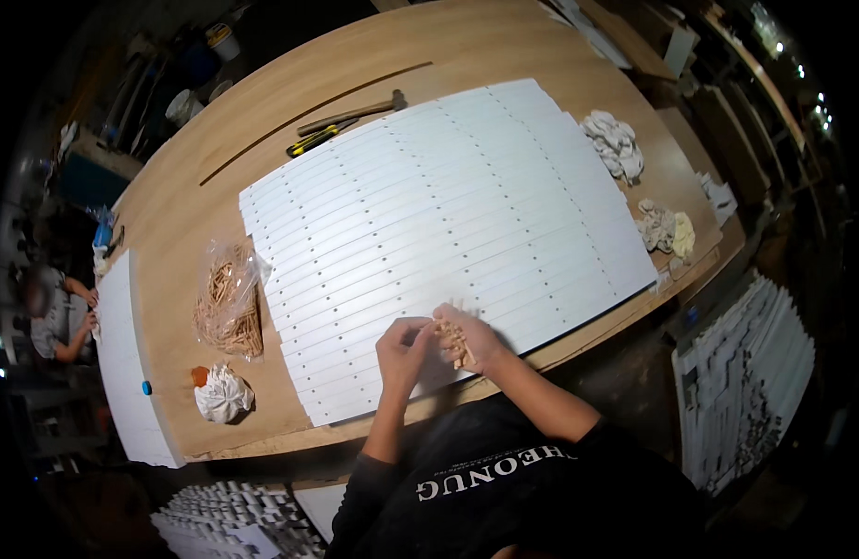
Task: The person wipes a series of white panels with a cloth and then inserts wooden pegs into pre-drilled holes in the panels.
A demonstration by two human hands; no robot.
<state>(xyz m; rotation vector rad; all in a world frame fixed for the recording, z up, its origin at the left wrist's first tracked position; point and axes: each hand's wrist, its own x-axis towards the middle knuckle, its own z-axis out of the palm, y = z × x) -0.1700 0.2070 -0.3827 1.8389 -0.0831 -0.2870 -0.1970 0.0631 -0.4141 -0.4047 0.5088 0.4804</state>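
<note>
My right hand (483, 347) is cupped palm up around a handful of short wooden dowels (460, 350). Beside it, my left hand (403, 347) has its fingers drawn together at the edge of the dowels; whatever its fingertips hold is hidden. Both hands are above the near edge of a broad array of white boards (401, 270), laid side by side and dotted with rows of small dark holes. A clear plastic bag (232, 312) full of dowels lies just left of the boards.
Beyond the boards lie a hammer (355, 114), a yellow-and-black hand tool (313, 140) and a thin strip (262, 137). Crumpled cloths (614, 146) sit at right, a white cloth bundle (224, 396) at left. Another person (61, 312) works at the far left; stacked white boards (741, 382) stand right.
</note>
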